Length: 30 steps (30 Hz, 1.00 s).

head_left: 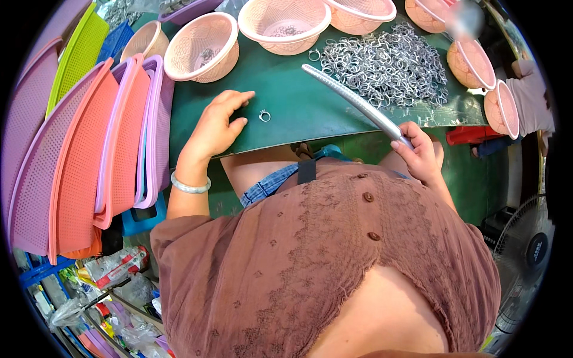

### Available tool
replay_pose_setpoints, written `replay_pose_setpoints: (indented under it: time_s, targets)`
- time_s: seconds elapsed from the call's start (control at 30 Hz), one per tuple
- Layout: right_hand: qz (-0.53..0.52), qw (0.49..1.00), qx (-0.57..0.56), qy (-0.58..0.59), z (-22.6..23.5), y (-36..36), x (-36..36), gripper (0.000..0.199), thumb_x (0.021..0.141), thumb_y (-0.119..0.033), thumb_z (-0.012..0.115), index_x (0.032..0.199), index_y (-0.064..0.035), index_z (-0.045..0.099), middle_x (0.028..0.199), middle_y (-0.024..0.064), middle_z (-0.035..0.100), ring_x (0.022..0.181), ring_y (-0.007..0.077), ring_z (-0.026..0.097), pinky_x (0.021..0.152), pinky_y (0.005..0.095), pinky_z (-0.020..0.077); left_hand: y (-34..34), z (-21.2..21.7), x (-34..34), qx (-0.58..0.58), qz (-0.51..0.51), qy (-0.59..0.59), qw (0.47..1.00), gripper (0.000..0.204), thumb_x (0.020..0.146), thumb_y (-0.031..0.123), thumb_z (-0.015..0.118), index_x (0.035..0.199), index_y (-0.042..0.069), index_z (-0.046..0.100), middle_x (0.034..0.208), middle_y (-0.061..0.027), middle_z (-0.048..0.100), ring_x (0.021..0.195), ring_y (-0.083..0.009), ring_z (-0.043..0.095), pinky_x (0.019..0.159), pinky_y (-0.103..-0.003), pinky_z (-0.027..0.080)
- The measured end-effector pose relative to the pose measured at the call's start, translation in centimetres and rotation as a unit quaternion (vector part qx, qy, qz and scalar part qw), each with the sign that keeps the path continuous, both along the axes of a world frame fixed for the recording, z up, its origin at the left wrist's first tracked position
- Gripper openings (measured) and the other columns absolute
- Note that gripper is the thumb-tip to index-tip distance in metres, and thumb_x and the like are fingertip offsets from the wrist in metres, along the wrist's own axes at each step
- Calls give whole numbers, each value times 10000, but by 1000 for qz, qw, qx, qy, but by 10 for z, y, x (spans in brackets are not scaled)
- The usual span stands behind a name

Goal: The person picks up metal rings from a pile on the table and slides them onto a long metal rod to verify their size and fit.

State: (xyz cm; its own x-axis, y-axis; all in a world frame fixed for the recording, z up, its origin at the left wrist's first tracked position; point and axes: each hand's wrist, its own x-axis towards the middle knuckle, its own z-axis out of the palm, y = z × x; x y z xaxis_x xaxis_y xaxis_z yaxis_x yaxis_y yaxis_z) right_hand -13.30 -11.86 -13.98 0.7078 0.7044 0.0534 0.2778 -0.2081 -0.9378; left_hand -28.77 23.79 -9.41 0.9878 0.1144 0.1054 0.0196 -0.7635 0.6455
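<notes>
My right hand (420, 151) is closed round the thick end of a silver tapered ring mandrel (353, 102). Its thin end points to the far left, over the green tabletop (286, 89). My left hand (218, 122) rests at the near left part of the table with thumb and fingers apart, and nothing shows in it. Just to its right lies a single silver ring (265, 116), not touched. A large heap of silver rings (388, 65) spreads beyond the mandrel, and one loose ring (314, 55) lies at the heap's left edge.
Pink plastic baskets line the far side; one basket (179, 59) and another basket (256, 24) hold some rings. Purple, coral and green perforated trays (83, 161) stand on edge at the left. A fan (525, 250) is at the right, and another person's sleeve (531, 98) shows beyond the baskets.
</notes>
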Motion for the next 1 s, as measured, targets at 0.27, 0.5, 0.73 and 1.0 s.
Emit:
replay_pose_setpoints:
  time_s: [0.27,0.5,0.73,1.0]
  targets:
    - [1,1000,-26,17,1,0,3,137,779,-49,601,867,0,507,736,-2,481,681,67,415,609,200,346,-6,-15,-14,-4,68,-37,997,292,698,-14,604,990,-1,593,893,-82,549,821,-172,544,724,-258,431]
    - [-12,997,-75,7,13,7,-2,135,779,-55,601,860,1,509,735,-1,484,675,65,412,602,201,342,-16,-24,-12,-3,87,-87,992,279,675,33,640,950,1,607,859,-116,556,821,-255,539,751,-325,435]
    - [-10,997,-77,-9,18,7,-5,152,773,-68,617,861,-2,512,735,6,497,677,73,428,609,213,359,-23,-21,-6,38,79,-100,991,261,672,38,648,931,21,619,824,-113,548,806,-249,535,736,-321,431]
    - [0,997,5,-75,0,-9,9,196,724,-109,659,850,-29,533,699,72,540,619,149,529,547,286,424,-37,-21,21,12,48,-97,994,123,680,-16,625,750,14,528,726,-75,511,655,-174,497,612,-273,419]
